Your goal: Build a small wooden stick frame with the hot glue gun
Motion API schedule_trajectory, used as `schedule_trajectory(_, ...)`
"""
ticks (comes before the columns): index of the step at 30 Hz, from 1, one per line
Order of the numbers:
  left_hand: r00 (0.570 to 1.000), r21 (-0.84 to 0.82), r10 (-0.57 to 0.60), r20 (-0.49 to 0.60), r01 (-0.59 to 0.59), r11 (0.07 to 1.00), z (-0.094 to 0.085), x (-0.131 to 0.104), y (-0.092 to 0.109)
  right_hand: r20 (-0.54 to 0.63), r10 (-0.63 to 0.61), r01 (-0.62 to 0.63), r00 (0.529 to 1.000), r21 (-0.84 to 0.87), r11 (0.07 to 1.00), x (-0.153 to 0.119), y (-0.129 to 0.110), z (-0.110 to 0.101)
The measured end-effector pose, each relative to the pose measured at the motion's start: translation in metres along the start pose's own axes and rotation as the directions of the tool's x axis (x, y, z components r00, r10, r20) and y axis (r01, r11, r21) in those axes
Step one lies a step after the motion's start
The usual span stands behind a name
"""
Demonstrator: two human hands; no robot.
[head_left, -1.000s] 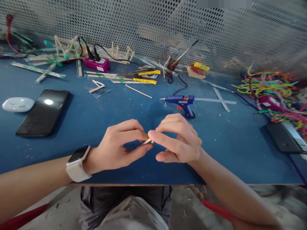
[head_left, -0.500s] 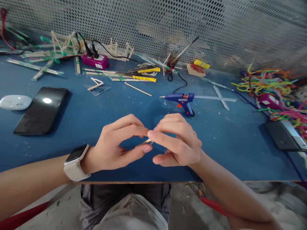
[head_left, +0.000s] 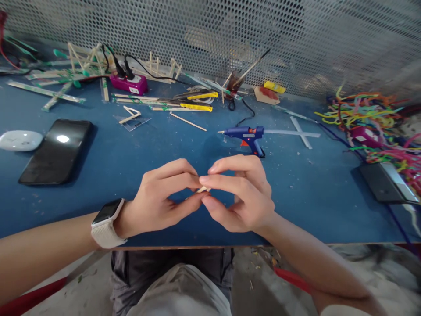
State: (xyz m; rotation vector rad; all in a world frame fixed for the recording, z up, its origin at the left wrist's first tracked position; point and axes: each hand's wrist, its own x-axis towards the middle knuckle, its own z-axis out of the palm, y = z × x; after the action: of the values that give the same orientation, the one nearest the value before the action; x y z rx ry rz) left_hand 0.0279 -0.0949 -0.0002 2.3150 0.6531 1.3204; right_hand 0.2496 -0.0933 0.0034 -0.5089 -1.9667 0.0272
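Both hands meet above the blue table near its front edge. My left hand, with a watch on the wrist, pinches a small pale wooden stick piece between thumb and fingers. My right hand closes its thumb and index finger on the same piece from the right. Fingers cover most of it. Beyond the right hand a blue glue gun lies on its side, nozzle to the left. A thin loose stick lies to the left of the nozzle.
A black phone and white mouse lie at left. Behind are a purple power strip, yellow-handled cutters and wooden sticks. Colourful pipe cleaners and a dark device are at right.
My right thumb has moved up and in to the small piece, and the right fingers have spread a little. My left thumb has shifted slightly upward. The view has shifted slightly.
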Motion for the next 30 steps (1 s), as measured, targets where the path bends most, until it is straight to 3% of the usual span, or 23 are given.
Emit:
schedule_trajectory(6,0.999,-0.014,-0.025,-0.02,0.025,1.0,-0.001,0.0,-0.001,0.047,0.159,-0.164,0.986,0.133,0.977,0.001,-0.008,-0.001)
schedule_trajectory(10,0.999,-0.015,-0.023,-0.027,0.023,1.0,0.001,0.001,-0.001,0.101,0.308,-0.324,0.946,0.313,0.893,0.003,-0.013,-0.002)
schedule_trajectory(12,0.999,-0.028,-0.031,-0.029,0.03,0.999,0.001,0.001,-0.001,0.103,0.319,-0.335,0.942,0.296,0.894,0.003,-0.013,-0.002)
schedule_trajectory(14,0.999,-0.047,-0.047,-0.027,0.046,0.998,0.001,0.002,-0.001,0.065,0.254,-0.261,0.965,0.177,0.949,0.002,-0.011,-0.002)
schedule_trajectory(18,0.997,-0.08,-0.069,-0.036,0.066,0.995,0.001,0.002,-0.001,0.039,-0.032,0.036,0.999,-0.117,0.993,0.0,0.002,0.0)
schedule_trajectory(26,0.996,-0.119,-0.086,-0.028,0.082,0.989,0.0,0.005,-0.002,0.133,-0.24,0.269,0.962,-0.272,0.924,-0.001,0.03,-0.01)
schedule_trajectory(30,0.995,-0.133,-0.094,-0.022,0.09,0.987,0.001,0.004,-0.002,0.154,-0.324,0.355,0.933,-0.258,0.899,0.001,0.037,-0.014)
